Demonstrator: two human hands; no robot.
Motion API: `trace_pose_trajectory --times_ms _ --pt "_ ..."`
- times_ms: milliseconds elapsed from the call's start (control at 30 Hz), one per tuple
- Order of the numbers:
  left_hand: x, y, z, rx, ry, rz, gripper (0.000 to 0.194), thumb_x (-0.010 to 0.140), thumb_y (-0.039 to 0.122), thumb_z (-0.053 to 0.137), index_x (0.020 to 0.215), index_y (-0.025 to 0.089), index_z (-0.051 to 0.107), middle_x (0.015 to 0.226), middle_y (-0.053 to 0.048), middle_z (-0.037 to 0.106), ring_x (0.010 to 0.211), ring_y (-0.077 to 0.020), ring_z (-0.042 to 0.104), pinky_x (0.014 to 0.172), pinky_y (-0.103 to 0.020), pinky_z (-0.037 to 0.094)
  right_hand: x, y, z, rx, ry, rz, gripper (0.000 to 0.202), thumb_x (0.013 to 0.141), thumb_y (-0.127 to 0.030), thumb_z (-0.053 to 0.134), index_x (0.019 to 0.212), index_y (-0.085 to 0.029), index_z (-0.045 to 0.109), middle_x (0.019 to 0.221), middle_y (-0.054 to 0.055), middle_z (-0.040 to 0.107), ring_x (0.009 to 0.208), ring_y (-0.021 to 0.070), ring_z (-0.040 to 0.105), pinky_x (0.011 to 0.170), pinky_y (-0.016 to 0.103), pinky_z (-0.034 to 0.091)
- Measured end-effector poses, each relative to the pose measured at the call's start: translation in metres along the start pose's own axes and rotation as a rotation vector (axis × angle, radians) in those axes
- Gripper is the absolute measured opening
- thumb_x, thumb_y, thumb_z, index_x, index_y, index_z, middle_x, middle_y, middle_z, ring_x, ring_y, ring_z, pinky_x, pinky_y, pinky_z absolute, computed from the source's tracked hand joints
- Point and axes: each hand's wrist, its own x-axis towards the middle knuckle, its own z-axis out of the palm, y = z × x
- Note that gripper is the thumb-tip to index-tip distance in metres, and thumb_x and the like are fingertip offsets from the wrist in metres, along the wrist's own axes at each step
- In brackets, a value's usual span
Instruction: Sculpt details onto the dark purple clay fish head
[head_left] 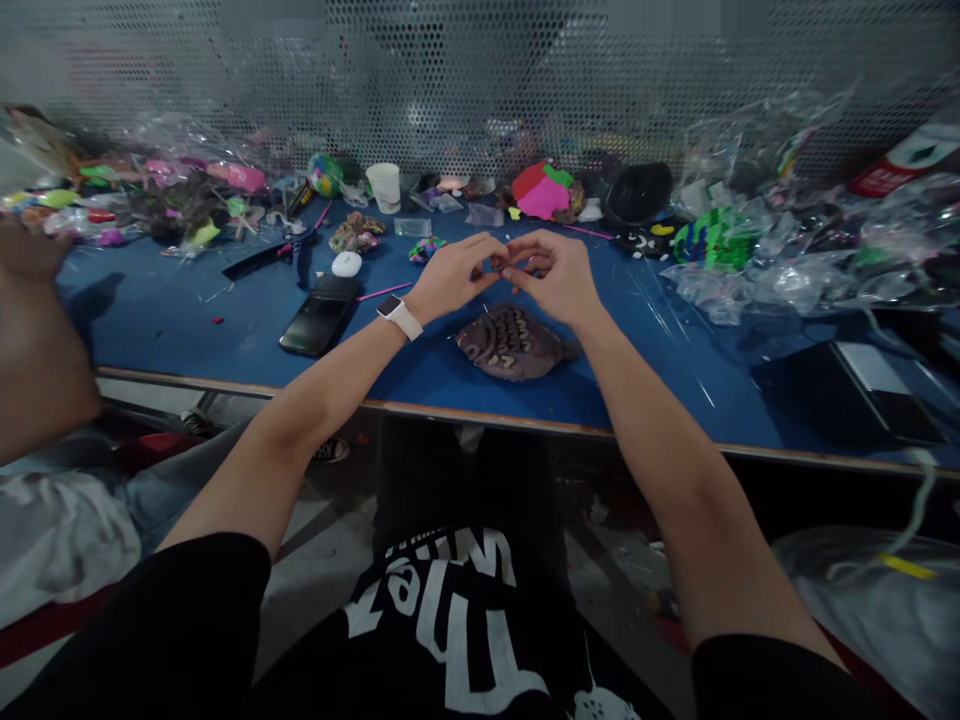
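Observation:
A fish-shaped piece of brownish clay point(514, 343) with raised curls and scale-like strips lies on the blue table, close to its front edge. Just behind it, my left hand point(459, 272) and my right hand point(553, 272) meet at the fingertips. Both hands are pinched around a small dark bit, too small to name. A watch with a pale strap point(401, 315) is on my left wrist.
On the blue table point(667, 370), a black phone point(321, 315) and a white round lump point(346, 264) lie left. Behind stand a paper cup point(385, 187) and colourful clay point(544, 192). Plastic wrappers point(795, 270) and a dark box point(847, 390) are right. Another person's arm point(37, 330) is far left.

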Motion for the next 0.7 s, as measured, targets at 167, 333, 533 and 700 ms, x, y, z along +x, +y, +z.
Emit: trace_pose_trajectory --times_ms 167,333,533,700 --pt "0.0006 0.0015 -0.0025 -0.014 -0.019 0.004 0.017 0.116 0.031 0.063 0.123 0.022 0.075 0.126 -0.012 0.077 0.096 -0.0241 0.079 0.093 -0.041 0.062 0.0000 -0.0024 -0.0023 0.012 -0.007 0.006 0.058 0.086 -0.070 0.095 0.119 -0.025 0.082 0.102 0.009 0.087 0.071 0.0244 0.078 0.069 0.045 0.069" --pt "0.0008 0.0009 0.0008 0.004 0.022 0.005 0.011 0.113 0.025 0.065 0.113 0.021 0.075 0.114 -0.009 0.078 0.094 -0.0235 0.076 0.088 -0.039 0.061 0.0002 -0.0012 0.0022 0.025 -0.022 0.038 0.069 0.083 -0.086 0.090 0.117 -0.027 0.081 0.100 0.009 0.087 0.072 0.0255 0.077 0.067 0.045 0.068" --pt "0.0004 -0.0014 0.0051 -0.001 0.008 0.007 0.009 0.108 0.022 0.069 0.113 0.020 0.076 0.113 -0.009 0.079 0.091 -0.0225 0.075 0.084 -0.036 0.059 0.0015 0.0053 0.0019 0.012 -0.041 0.058 0.066 0.082 -0.077 0.094 0.121 -0.025 0.081 0.100 0.009 0.085 0.075 0.0269 0.080 0.071 0.046 0.069" --pt "0.0011 -0.0017 0.0014 -0.013 -0.002 0.011 0.020 0.107 0.025 0.072 0.126 0.022 0.080 0.118 -0.009 0.081 0.086 -0.0207 0.073 0.084 -0.036 0.058 0.0034 0.0043 -0.0027 0.067 -0.020 0.061 0.067 0.076 -0.071 0.100 0.119 -0.024 0.080 0.098 0.009 0.086 0.071 0.0261 0.078 0.071 0.048 0.070"
